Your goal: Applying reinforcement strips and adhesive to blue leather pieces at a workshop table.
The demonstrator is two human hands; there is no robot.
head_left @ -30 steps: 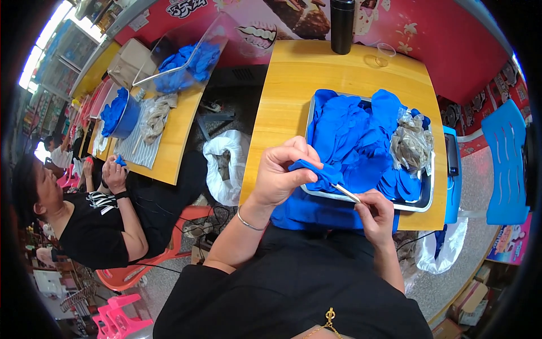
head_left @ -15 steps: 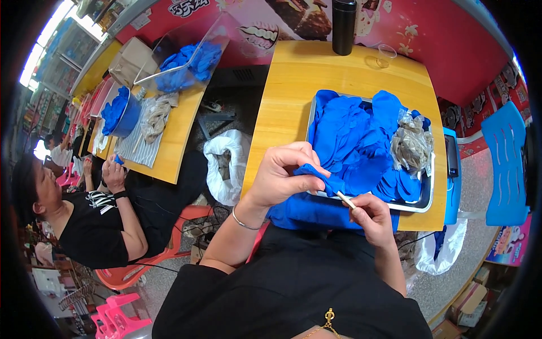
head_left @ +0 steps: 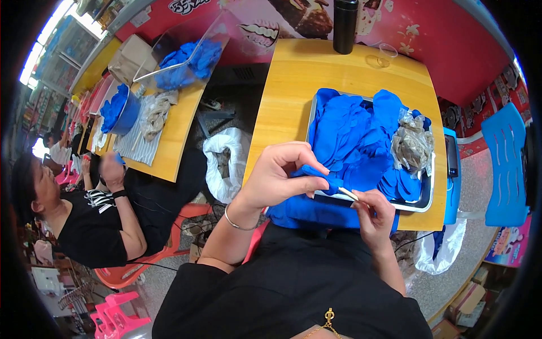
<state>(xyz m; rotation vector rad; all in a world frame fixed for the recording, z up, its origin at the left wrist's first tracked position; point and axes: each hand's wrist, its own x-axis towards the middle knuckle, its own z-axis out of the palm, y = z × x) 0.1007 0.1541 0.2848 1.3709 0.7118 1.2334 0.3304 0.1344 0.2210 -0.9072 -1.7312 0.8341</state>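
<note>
Over the front edge of the tray, my left hand (head_left: 282,176) pinches a small piece of blue cloth (head_left: 331,186) between thumb and fingers. My right hand (head_left: 375,214) grips a thin pale stick (head_left: 348,194), whose far end meets the blue cloth; whether it goes inside is hidden. Just beyond both hands is a metal tray (head_left: 422,207) heaped with blue cloth pieces (head_left: 350,135). At the tray's right side lies a clear plastic bag (head_left: 411,148) with greyish-brown contents. More blue cloth (head_left: 310,213) lies below the tray, by my lap.
A black bottle (head_left: 345,28) and a clear cup (head_left: 387,53) stand on the far part of the wooden table (head_left: 282,73). To the left, a co-worker (head_left: 90,220) sits at another table with a blue bucket (head_left: 129,116). A white bag (head_left: 217,181) stands between the tables; a blue chair (head_left: 504,169) is right.
My right hand has shifted slightly right, its fingers regripping the stick. The blue cloth has turned a little in my left hand. The co-worker's raised hand has moved and is blurred.
</note>
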